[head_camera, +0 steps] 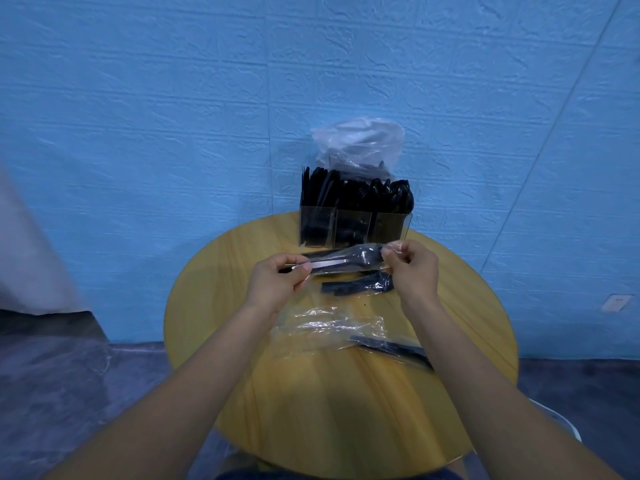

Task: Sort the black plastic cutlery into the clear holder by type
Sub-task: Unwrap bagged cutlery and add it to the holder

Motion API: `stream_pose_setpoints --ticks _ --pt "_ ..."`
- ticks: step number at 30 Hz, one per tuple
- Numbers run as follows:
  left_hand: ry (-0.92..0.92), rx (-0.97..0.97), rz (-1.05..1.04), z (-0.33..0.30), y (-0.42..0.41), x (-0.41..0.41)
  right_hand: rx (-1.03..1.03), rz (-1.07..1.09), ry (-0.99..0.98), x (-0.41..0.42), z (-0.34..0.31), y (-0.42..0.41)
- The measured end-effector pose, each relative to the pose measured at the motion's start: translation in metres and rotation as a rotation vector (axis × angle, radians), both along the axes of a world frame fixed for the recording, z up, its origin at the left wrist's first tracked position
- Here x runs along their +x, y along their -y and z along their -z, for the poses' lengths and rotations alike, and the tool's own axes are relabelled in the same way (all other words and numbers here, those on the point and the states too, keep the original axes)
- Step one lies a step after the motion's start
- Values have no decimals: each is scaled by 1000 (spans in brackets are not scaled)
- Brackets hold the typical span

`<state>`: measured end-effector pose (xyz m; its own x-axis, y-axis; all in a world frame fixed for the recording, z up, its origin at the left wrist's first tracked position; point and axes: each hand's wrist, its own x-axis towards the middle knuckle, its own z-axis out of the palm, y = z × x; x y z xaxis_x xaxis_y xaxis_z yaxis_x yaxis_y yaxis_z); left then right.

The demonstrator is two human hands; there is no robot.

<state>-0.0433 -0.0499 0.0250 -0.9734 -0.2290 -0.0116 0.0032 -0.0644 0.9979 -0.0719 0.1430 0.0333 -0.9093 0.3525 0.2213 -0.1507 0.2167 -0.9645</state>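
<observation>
Both hands, left (277,279) and right (412,268), pinching wrapped cutlery pack (346,260) above round table (242,375), clear holder (353,216) behind.

Round table against a blue wall

A round wooden table (311,410) is standing before a textured blue wall (173,116), which is filling most of the view. A grey-blue floor (69,382) is showing below it on both sides. A white socket plate (615,303) is sitting low on the wall at the right, and something pale and blurred (24,258) is leaning in at the left edge.
</observation>
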Motion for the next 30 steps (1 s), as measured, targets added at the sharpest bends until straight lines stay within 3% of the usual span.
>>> stream_pose_setpoints --ticks 9,14,18,23,26,28,30 --pt "-44 -9 -102 0 17 -1 91 159 34 -2 5 -14" --pt "-81 17 -259 -5 38 -3 137 228 135 -1 17 -22" --pt "-143 74 -391 -14 48 -5 219 131 266 5 28 -22" --pt "-172 68 -370 -21 33 -1 341 -5 403 13 28 -12" --pt "-175 86 -307 -19 16 2 486 13 306 18 10 -8" --pt "-178 97 -270 -17 4 5 338 -67 152 24 -7 -2" --pt "-192 94 -220 -17 -10 10 45 -192 158 28 -22 7"
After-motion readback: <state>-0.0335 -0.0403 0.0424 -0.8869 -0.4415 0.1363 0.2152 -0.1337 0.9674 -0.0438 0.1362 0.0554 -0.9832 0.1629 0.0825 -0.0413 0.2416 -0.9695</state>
